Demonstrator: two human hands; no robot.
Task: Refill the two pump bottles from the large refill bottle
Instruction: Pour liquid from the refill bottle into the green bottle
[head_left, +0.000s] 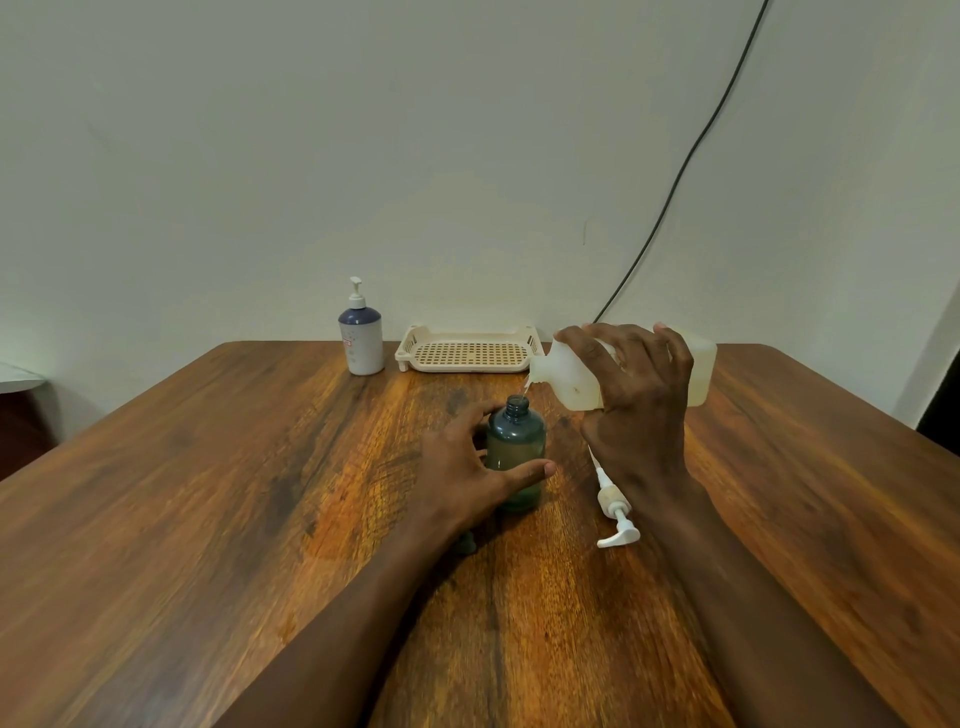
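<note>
Refill bottle (576, 376), half hidden by the gripping right hand (636, 395), is tipping over the green bottle (515, 441) the left hand (467, 470) is clasping.

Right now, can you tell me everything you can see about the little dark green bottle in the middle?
The dark green bottle is small and round, of see-through tinted plastic, with a narrow threaded neck. It stands upright on the wooden table, open, its pump off. The left hand wraps around its side, steadying it. The right hand tips the white refill bottle just above, and a thin stream runs into the neck. How full it is I cannot tell.
</note>
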